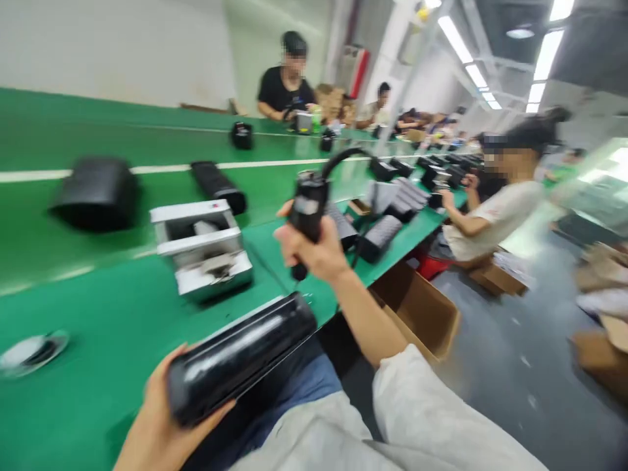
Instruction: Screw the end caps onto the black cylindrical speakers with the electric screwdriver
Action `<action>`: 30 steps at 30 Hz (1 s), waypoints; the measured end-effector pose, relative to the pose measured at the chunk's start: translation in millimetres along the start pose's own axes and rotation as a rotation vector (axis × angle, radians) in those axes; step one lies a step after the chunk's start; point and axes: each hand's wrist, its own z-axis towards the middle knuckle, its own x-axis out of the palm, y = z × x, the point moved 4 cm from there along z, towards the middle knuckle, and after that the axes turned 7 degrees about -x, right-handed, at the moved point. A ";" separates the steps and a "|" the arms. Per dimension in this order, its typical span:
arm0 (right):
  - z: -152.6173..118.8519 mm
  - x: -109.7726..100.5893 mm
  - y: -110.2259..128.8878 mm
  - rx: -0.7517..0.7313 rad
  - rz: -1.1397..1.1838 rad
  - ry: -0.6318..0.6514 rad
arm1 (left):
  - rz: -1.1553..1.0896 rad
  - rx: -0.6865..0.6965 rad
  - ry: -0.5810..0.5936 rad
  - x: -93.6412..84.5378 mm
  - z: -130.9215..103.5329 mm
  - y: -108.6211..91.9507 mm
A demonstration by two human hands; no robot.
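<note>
The left hand point(157, 418) is closed around the near end of a glossy black cylinder point(240, 356), which extends beyond the fingers over the green table point(98, 327) edge. The right hand point(314, 252) grips a black corded tool point(308, 212), fingers wrapped fully; a metal fixture point(203, 248) sits left of them.

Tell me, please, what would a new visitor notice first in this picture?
First, the right hand, raised at centre, grips a black tool with a curved cable. Below it, the left hand holds a long glossy black cylinder at the edge of the green table, with a metal fixture behind.
</note>
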 end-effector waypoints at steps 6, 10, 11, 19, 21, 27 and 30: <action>27.6 23.1 48.3 -0.503 0.029 -0.054 | -0.129 -0.054 0.079 -2.5 -20.5 29.0; 48.2 70.8 30.2 -0.541 0.039 -0.097 | -0.166 -0.019 0.064 0.1 -17.5 24.2; 54.1 82.2 20.5 -0.533 0.020 -0.096 | -0.169 -0.016 0.063 0.5 -18.7 23.4; 79.6 115.6 -36.5 -0.512 -0.074 -0.115 | -0.167 0.005 0.075 0.2 -22.2 24.4; 82.2 115.8 -42.7 -0.498 -0.095 -0.122 | -0.157 0.020 0.066 -0.2 -21.4 23.5; 82.6 112.6 -48.0 -0.525 -0.133 -0.097 | -0.150 0.066 0.048 0.0 -20.5 21.0; 68.7 107.8 -35.3 -0.500 -0.088 -0.099 | -0.158 0.096 0.045 1.4 -20.8 20.9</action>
